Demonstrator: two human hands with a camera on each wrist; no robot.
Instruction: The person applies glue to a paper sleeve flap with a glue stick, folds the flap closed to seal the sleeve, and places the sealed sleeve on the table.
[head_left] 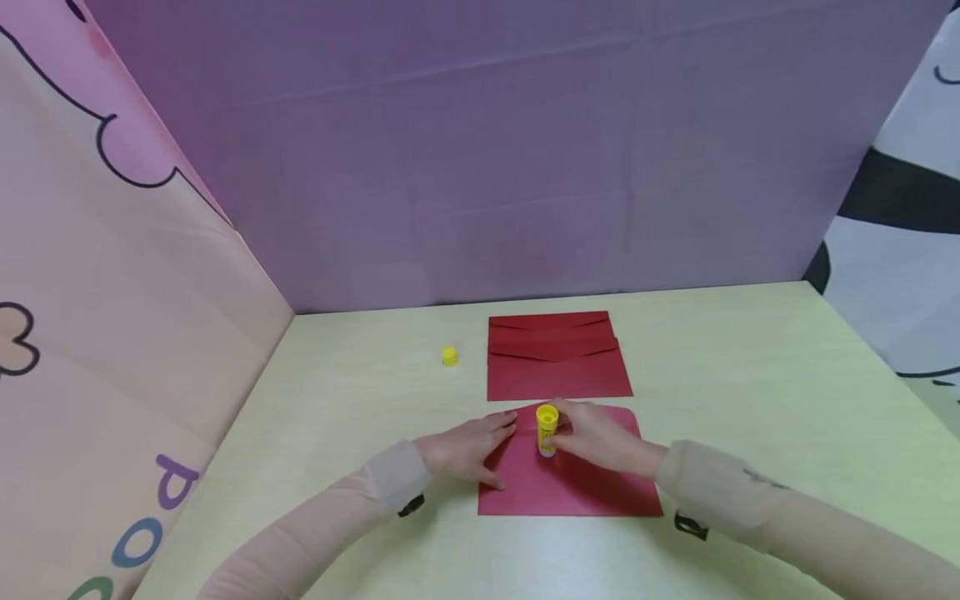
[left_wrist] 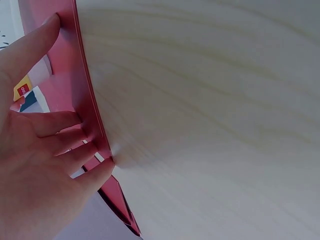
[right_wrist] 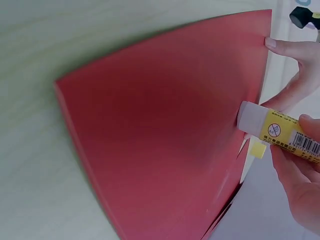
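Observation:
A red envelope [head_left: 577, 493] lies flat on the table, its flap edge toward the back. My right hand [head_left: 603, 440] pinches an uncapped yellow glue stick [head_left: 547, 433] between thumb and fingers. The stick stands upright over the flap area, its white end [right_wrist: 251, 118] down at the red paper. On the left, my left hand [head_left: 467, 450] rests with spread, fairly straight fingers on the envelope's side edge. In the left wrist view, the fingertips and thumb [left_wrist: 42, 37] touch the paper along that edge.
Behind the envelope lie overlapping red envelopes [head_left: 558, 382], flaps toward the back. A small yellow cap [head_left: 449, 357] sits to their left. A purple wall panel [head_left: 480, 183] borders the table's [head_left: 337, 392] back, with printed panels at both sides.

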